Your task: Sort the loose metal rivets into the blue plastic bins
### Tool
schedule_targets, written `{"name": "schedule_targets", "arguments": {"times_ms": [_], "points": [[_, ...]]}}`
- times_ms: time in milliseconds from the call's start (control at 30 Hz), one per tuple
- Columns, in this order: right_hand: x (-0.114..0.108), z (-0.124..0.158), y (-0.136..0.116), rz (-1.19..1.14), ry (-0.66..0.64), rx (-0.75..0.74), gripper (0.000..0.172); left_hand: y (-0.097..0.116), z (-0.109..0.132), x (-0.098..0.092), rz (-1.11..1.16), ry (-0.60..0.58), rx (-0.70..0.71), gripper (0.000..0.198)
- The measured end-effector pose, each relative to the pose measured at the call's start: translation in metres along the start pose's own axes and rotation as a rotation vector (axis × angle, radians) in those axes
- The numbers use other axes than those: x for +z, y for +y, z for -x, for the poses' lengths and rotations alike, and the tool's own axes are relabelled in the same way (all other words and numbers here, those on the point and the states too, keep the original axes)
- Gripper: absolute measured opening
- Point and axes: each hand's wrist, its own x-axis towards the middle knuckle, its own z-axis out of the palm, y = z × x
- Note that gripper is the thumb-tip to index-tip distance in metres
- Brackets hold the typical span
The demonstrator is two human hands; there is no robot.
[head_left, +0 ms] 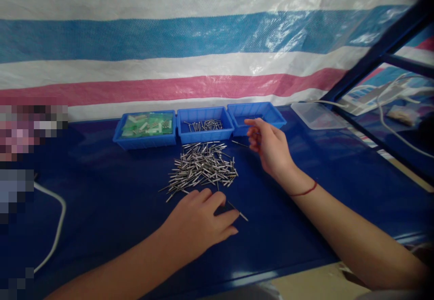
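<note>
- The left hand (203,214) is palm down over the blue table (101,209), just in front of the pile. Its thumb and forefinger are apart, with a gap between their tips; the other fingers bend down towards the pins.
- A loose pin (243,216) lies on the table at the left forefinger, partly hidden by it; whether they touch, one cannot tell.
- A white cable (63,214) curves over the table at the far left.
- The pile (203,166) of thin metal pins lies mid-table, between the left hand and the middle bin, the pins pointing many ways.
- The right hand (269,146) is raised in front of the right bin, forefinger reaching out and the other fingers curled in; whether they pinch anything, one cannot tell. A dark red band (307,192) circles its wrist.
- A second pin (239,143) lies apart from the pile, near the right hand's fingers.
- Three blue bins stand in a row: the left bin (145,143) holds green packets (149,126), the middle bin (206,136) some pins, the right bin (251,108) partly hidden by the hand.
- A clear tray (315,117) sits right of the bins.
- A striped sheet (203,38) hangs behind.
</note>
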Motion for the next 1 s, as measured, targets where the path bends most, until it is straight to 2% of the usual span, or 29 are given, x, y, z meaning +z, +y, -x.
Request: {"name": "schedule_targets", "arguments": {"times_ms": [167,367,533,700,800,933,1000], "points": [[0.009,0.018,-0.002,0.062,-0.146,-0.067,0.029,0.0,0.0,0.01,-0.034,0.043,0.054,0.017],[0.01,0.025,0.001,0.169,-0.228,-0.154,0.026,-0.003,-0.002,0.015,-0.066,0.083,0.098,0.01],[0.012,0.031,0.0,0.297,-0.299,-0.223,0.022,-0.001,-0.003,0.012,-0.059,0.07,0.148,0.008],[0.015,0.04,-0.002,0.341,-0.377,-0.242,0.022,0.0,-0.001,0.01,-0.103,0.105,0.165,0.015],[0.016,0.046,-0.005,0.359,-0.488,-0.273,0.017,-0.006,-0.002,0.004,0.021,0.233,0.102,0.017],[0.016,0.055,-0.011,0.351,-0.883,-0.279,0.013,-0.017,-0.003,-0.006,0.386,0.534,-0.145,0.015],[0.018,0.059,-0.013,0.38,-0.954,-0.304,0.011,-0.021,-0.004,-0.009,0.529,0.599,-0.272,0.013]]}}
